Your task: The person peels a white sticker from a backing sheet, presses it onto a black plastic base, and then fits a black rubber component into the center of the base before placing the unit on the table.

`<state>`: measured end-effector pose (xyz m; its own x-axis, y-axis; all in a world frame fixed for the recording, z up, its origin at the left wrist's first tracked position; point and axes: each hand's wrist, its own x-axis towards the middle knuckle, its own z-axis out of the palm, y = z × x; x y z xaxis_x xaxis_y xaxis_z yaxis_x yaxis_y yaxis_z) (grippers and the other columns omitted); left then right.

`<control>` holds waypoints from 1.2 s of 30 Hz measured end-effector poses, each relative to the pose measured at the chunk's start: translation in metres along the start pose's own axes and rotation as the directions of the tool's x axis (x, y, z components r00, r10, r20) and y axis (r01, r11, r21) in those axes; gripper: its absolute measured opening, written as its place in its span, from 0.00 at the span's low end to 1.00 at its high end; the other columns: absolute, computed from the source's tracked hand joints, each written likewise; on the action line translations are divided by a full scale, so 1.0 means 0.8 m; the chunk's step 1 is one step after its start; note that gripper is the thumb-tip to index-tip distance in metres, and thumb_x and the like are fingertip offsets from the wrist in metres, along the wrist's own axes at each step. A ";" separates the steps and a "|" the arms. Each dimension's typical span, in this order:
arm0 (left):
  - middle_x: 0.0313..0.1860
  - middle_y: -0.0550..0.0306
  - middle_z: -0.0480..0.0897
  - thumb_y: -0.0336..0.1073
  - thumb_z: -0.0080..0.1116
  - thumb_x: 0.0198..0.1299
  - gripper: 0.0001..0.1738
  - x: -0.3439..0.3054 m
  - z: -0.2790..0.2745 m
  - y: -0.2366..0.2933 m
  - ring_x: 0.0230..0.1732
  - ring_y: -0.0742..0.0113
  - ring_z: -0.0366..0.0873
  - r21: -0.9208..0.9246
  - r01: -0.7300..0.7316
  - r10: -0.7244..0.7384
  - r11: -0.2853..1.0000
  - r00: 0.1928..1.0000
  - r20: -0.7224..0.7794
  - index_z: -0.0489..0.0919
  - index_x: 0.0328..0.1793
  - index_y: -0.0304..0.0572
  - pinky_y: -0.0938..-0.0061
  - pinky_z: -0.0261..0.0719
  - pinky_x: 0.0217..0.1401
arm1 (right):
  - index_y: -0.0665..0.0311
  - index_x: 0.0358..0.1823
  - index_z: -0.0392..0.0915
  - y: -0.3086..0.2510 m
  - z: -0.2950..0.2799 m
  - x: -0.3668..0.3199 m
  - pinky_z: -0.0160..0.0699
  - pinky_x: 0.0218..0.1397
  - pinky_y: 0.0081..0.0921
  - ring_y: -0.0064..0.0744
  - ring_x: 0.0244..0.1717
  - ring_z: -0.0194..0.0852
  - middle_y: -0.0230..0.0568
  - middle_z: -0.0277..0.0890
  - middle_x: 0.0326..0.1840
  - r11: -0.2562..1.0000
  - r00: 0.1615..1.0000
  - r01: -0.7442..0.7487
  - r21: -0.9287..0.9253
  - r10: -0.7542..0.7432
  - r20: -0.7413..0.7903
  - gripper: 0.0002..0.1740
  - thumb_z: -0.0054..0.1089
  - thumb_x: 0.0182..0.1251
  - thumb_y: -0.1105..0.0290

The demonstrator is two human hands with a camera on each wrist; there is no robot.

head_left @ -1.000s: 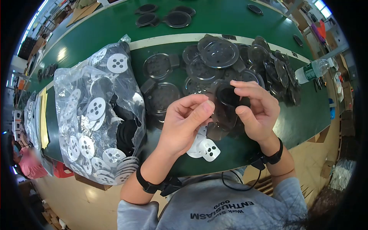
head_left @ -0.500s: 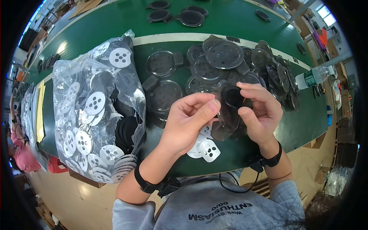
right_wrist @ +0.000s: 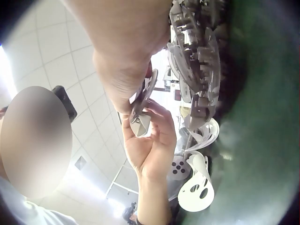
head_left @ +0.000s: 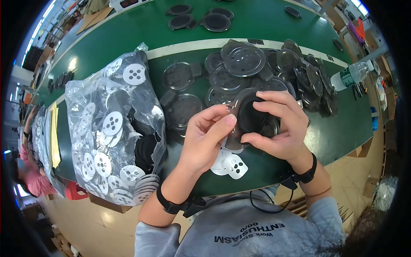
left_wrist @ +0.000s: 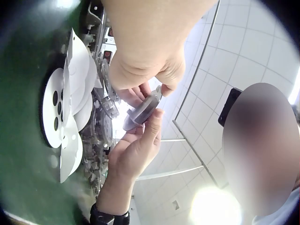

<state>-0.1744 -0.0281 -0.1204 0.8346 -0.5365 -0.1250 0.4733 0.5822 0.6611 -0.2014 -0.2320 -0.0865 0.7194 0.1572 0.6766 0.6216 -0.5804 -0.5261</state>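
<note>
In the head view my left hand [head_left: 207, 135] pinches the edge of a smoky see-through round plastic case [head_left: 233, 140] between thumb and fingertips. My right hand [head_left: 284, 126] spans a black round pad [head_left: 251, 115] that lies against the case's face, thumb at its lower edge and fingers along the top. Seen from the left wrist, the case [left_wrist: 143, 112] is tilted nearly edge-on between both hands, above the table. White sheets with dark holes [head_left: 236, 166] lie on the table just below the hands. The case's far side is hidden in the head view.
Left of the hands stands a clear plastic bag [head_left: 92, 122] of white holed discs and black pads. More smoky cases [head_left: 245, 61] are heaped behind the hands. A water bottle [head_left: 349, 77] lies at the right. Filled cases [head_left: 216, 22] sit across the green table [head_left: 124, 25].
My right thumb has moved left across the case, and the black pad now shows wider and flatter against it. My left hand keeps its pinch on the case.
</note>
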 end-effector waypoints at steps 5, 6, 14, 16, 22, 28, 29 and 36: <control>0.48 0.58 0.87 0.27 0.61 0.69 0.13 0.001 -0.001 0.001 0.45 0.77 0.83 0.046 -0.026 0.026 0.999 1.000 -0.010 0.81 0.58 0.35 0.79 0.81 0.50 | 0.64 0.47 0.86 0.000 0.008 -0.005 0.80 0.48 0.32 0.41 0.46 0.81 0.44 0.82 0.55 1.000 0.999 0.013 -0.017 -0.013 -0.046 0.33 0.88 0.36 0.60; 0.48 0.58 0.86 0.26 0.62 0.68 0.13 0.001 0.004 0.003 0.45 0.77 0.83 0.047 -0.037 0.037 0.998 0.999 -0.015 0.81 0.58 0.34 0.79 0.81 0.50 | 0.63 0.47 0.86 0.000 0.008 -0.006 0.79 0.49 0.32 0.41 0.46 0.81 0.43 0.82 0.55 1.000 0.998 0.008 -0.013 -0.008 -0.057 0.33 0.88 0.36 0.59; 0.47 0.56 0.86 0.17 0.62 0.63 0.16 0.002 0.005 -0.004 0.47 0.76 0.83 0.190 -0.143 0.154 0.971 0.987 -0.041 0.79 0.56 0.34 0.79 0.81 0.53 | 0.61 0.46 0.86 -0.013 -0.002 -0.002 0.75 0.55 0.34 0.46 0.54 0.78 0.40 0.83 0.56 0.971 0.997 0.064 -0.231 -0.074 -0.036 0.27 0.82 0.45 0.57; 0.48 0.55 0.86 0.17 0.62 0.63 0.15 0.002 0.010 -0.002 0.48 0.76 0.83 0.168 -0.164 0.174 0.972 0.984 -0.043 0.79 0.55 0.35 0.78 0.81 0.54 | 0.64 0.50 0.83 -0.012 -0.002 0.000 0.76 0.53 0.32 0.44 0.53 0.78 0.43 0.83 0.55 0.994 0.994 0.008 -0.106 -0.019 -0.105 0.24 0.79 0.53 0.63; 0.49 0.53 0.87 0.17 0.61 0.64 0.14 0.002 0.013 0.000 0.50 0.71 0.84 0.159 -0.181 0.193 0.971 0.979 -0.068 0.77 0.53 0.36 0.72 0.81 0.60 | 0.68 0.60 0.72 -0.005 0.001 -0.011 0.77 0.44 0.17 0.16 0.44 0.78 0.37 0.80 0.47 0.589 0.851 -0.451 0.671 0.510 0.124 0.18 0.62 0.72 0.75; 0.51 0.53 0.86 0.18 0.61 0.64 0.15 0.002 0.014 -0.002 0.52 0.69 0.84 0.137 -0.178 0.188 0.974 0.980 -0.065 0.77 0.54 0.38 0.71 0.81 0.61 | 0.68 0.59 0.72 -0.006 0.008 -0.010 0.78 0.43 0.16 0.15 0.43 0.78 0.35 0.81 0.48 0.501 0.815 -0.480 0.720 0.559 0.155 0.16 0.63 0.72 0.75; 0.51 0.53 0.86 0.18 0.61 0.64 0.14 0.002 0.015 -0.001 0.52 0.69 0.84 0.129 -0.173 0.183 0.976 0.981 -0.071 0.77 0.54 0.38 0.71 0.81 0.61 | 0.68 0.59 0.72 -0.006 0.008 -0.010 0.78 0.43 0.16 0.15 0.43 0.79 0.35 0.81 0.47 0.492 0.808 -0.497 0.715 0.562 0.175 0.17 0.63 0.72 0.75; 0.47 0.56 0.85 0.21 0.61 0.67 0.09 0.003 0.021 0.000 0.48 0.72 0.83 0.162 -0.182 0.199 0.970 0.975 -0.095 0.77 0.49 0.40 0.74 0.81 0.55 | 0.68 0.59 0.72 -0.009 0.000 -0.005 0.78 0.42 0.16 0.14 0.40 0.79 0.34 0.82 0.43 0.474 0.767 -0.585 0.658 0.587 0.258 0.18 0.64 0.71 0.76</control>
<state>-0.1772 -0.0391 -0.1083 0.9351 -0.3492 -0.0604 0.2610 0.5631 0.7841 -0.2089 -0.2286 -0.0854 0.9969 -0.0139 0.0768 0.0781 0.1587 -0.9842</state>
